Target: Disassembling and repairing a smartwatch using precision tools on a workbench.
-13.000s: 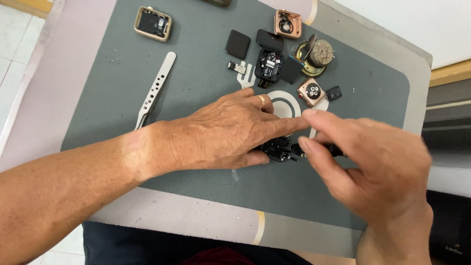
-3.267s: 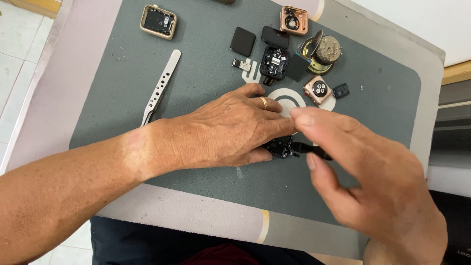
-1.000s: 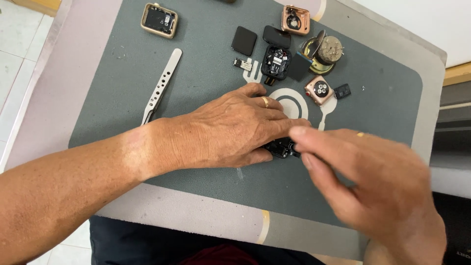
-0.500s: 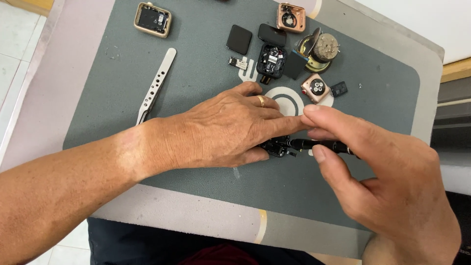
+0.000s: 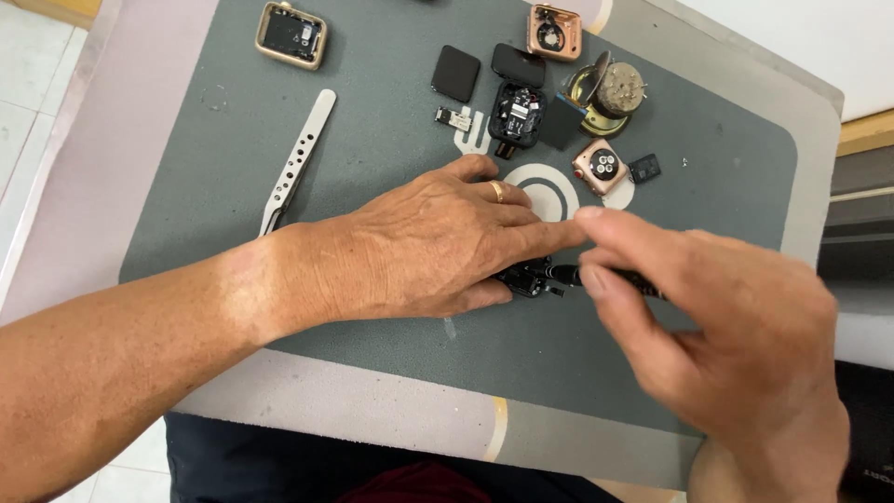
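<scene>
Left forearm enters from lower left, running diagonally up and right, bare to the wrist. Left hand (image 5: 438, 247) lies palm down, fingers extended and close together pointing right, thumb tucked under along the near edge. A ring sits on one finger. Right hand (image 5: 717, 326) enters from lower right, wrist bent, back of hand toward the camera. Its index finger and thumb reach left in a pinch, tips just beside the left fingertips, nearly touching. Remaining right fingers curled loosely behind.
</scene>
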